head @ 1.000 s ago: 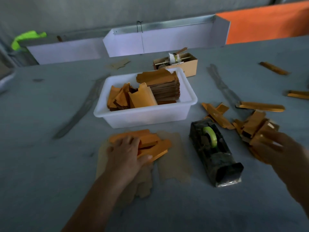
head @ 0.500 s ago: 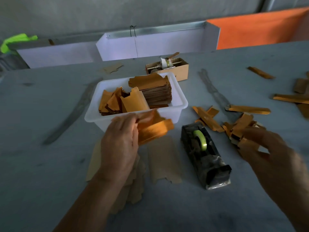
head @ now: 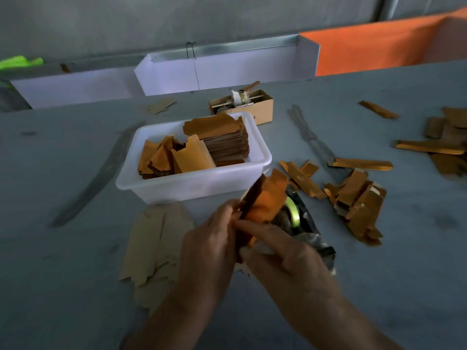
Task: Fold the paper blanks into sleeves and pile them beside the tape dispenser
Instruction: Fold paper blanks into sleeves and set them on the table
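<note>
Both hands, left (head: 209, 238) and right (head: 285, 251), pinch one gold blank (head: 265, 198) mid-fold above the tape dispenser (head: 303, 223); finished sleeves (head: 358, 198) lie at three o'clock, while the tub (head: 192, 188) at eleven holds many more.

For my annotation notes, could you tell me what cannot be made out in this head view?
- Tape dispenser: front half hidden by the right hand and the paper blank.
- Blank's lower end: covered by both hands; left hand.
- Cardboard box contents: too small.
- Far-right pile: cut off by the frame edge.
</note>
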Demonstrator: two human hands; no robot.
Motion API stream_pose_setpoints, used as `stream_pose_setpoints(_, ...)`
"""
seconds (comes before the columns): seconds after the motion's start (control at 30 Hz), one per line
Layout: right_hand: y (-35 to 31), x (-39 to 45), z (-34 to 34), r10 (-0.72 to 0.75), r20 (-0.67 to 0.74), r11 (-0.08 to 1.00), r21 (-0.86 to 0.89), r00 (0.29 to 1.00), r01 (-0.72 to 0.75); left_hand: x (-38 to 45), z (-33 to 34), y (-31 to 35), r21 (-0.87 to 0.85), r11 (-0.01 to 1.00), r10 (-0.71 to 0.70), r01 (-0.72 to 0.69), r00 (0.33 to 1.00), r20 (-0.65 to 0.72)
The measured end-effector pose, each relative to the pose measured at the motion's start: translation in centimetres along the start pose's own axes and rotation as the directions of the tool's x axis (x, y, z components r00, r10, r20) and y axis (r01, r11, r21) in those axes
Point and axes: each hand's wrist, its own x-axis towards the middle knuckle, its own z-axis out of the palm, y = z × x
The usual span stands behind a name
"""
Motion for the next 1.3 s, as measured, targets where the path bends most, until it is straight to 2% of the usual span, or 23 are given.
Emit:
stream_pose_setpoints(0.03, -0.1, 0.1, 0.0, 0.022, -0.058, 1.000, -0.014, 0.998, -0.023, -0.1, 0.0, 0.0, 0.035, 0.999, 0.003, -0.001, 0.999, -0.046)
stream_pose_setpoints(0.1, 0.1, -0.1, -0.3, 0.034, -0.143, 0.998, -0.051, 0.989, -0.042, -0.1, 0.0, 0.1, -0.049, 0.993, -0.110, 0.105, 0.988, -0.109)
stream_pose_setpoints(0.17, 0.3, -0.6, -0.4, -0.004, -0.218, 0.995, -0.096, 0.976, -0.017, 0.5, -0.1, -0.1, -0.276, 0.906, -0.368, 0.322, 0.921, -0.132)
stream_pose_setpoints(0.2, 0.5, -0.9, -0.5, -0.011, -0.250, 0.995, -0.102, 0.968, -0.015, 1.1, -0.3, -0.4, -0.441, 0.780, -0.538, 0.444, 0.836, -0.110)
stream_pose_setpoints(0.23, 0.7, -1.2, -0.5, 0.000, -0.274, 0.996, -0.086, 0.962, -0.024, 1.7, -0.5, -0.8, -0.614, 0.602, -0.673, 0.510, 0.738, -0.046)
stream_pose_setpoints(0.27, 1.0, -1.5, -0.6, 0.013, -0.288, 0.997, -0.073, 0.958, -0.035, 2.3, -0.7, -1.2, -0.742, 0.410, -0.751, 0.530, 0.658, 0.055)
stream_pose_setpoints(0.3, 1.3, -1.8, -0.6, 0.014, -0.288, 0.996, -0.084, 0.958, -0.040, 2.7, -0.9, -1.4, -0.802, 0.264, -0.777, 0.535, 0.611, 0.152)
stream_pose_setpoints(0.33, 1.6, -2.1, -0.6, 0.015, -0.263, 0.993, -0.110, 0.965, -0.046, 2.8, -1.2, -1.5, -0.820, 0.179, -0.768, 0.543, 0.599, 0.228)
stream_pose_setpoints(0.37, 1.9, -2.2, -0.4, 0.039, -0.205, 0.988, -0.136, 0.978, -0.068, 2.8, -1.2, -1.6, -0.819, 0.141, -0.745, 0.556, 0.604, 0.282)
stream_pose_setpoints(0.43, 2.7, -2.4, 0.4, 0.159, -0.033, 0.975, -0.151, 0.987, -0.162, 2.3, -1.2, -1.6, -0.805, 0.118, -0.705, 0.582, 0.619, 0.345)
stream_pose_setpoints(0.5, 3.5, -2.2, 0.9, 0.287, 0.079, 0.954, -0.117, 0.955, -0.277, 1.9, -1.3, -1.5, -0.798, 0.144, -0.695, 0.586, 0.633, 0.339)
stream_pose_setpoints(0.63, 4.3, -1.9, 1.3, 0.421, 0.200, 0.905, -0.022, 0.885, -0.426, 2.3, -2.6, -1.3, -0.827, 0.316, -0.739, 0.465, 0.667, 0.093)
stream_pose_setpoints(0.7, 4.2, -2.0, 1.0, 0.445, 0.276, 0.884, 0.020, 0.852, -0.468, 2.8, -3.6, -1.1, -0.829, 0.358, -0.705, 0.430, 0.706, 0.061)
stream_pose_setpoints(0.77, 4.1, -1.8, 0.2, 0.418, 0.346, 0.899, -0.027, 0.840, -0.437, 2.9, -4.2, -0.7, -0.792, 0.342, -0.648, 0.506, 0.737, 0.192)
stream_pose_setpoints(0.87, 2.6, -2.0, -1.5, 0.378, 0.438, 0.922, -0.096, 0.815, -0.376, 2.3, -4.3, -0.2, -0.707, 0.221, -0.509, 0.672, 0.698, 0.504)
stream_pose_setpoints(0.9, 2.0, -2.2, -2.2, 0.357, 0.411, 0.934, -0.147, 0.839, -0.326, 2.1, -4.2, 0.0, -0.679, 0.212, -0.467, 0.703, 0.684, 0.561)
stream_pose_setpoints(0.93, 1.3, -2.5, -2.9, 0.304, 0.329, 0.947, -0.207, 0.894, -0.245, 1.9, -4.1, 0.1, -0.661, 0.208, -0.439, 0.721, 0.673, 0.595)
stream_pose_setpoints(1.0, -0.1, -3.1, -4.5, 0.144, 0.099, 0.958, -0.262, 0.985, -0.114, 1.6, -3.9, 0.3, -0.657, 0.168, -0.400, 0.735, 0.660, 0.636)
stream_pose_setpoints(1.07, -1.0, -3.3, -6.0, 0.010, -0.111, 0.963, -0.266, 0.994, -0.039, 1.5, -3.7, 0.4, -0.661, 0.147, -0.366, 0.735, 0.662, 0.654)
stream_pose_setpoints(1.1, -1.4, -3.2, -6.4, 0.004, -0.183, 0.969, -0.241, 0.983, -0.048, 1.5, -3.6, 0.6, -0.656, 0.160, -0.345, 0.737, 0.665, 0.663)
stream_pose_setpoints(1.2, -0.9, -2.5, -6.1, 0.040, -0.248, 0.972, -0.215, 0.968, -0.095, 1.3, -3.2, 1.2, -0.626, 0.173, -0.314, 0.760, 0.645, 0.697)
stream_pose_setpoints(1.3, 0.3, -2.2, -4.0, 0.081, -0.137, 0.972, -0.207, 0.987, -0.108, 0.7, -2.6, 1.8, -0.565, 0.159, -0.323, 0.810, 0.583, 0.745)
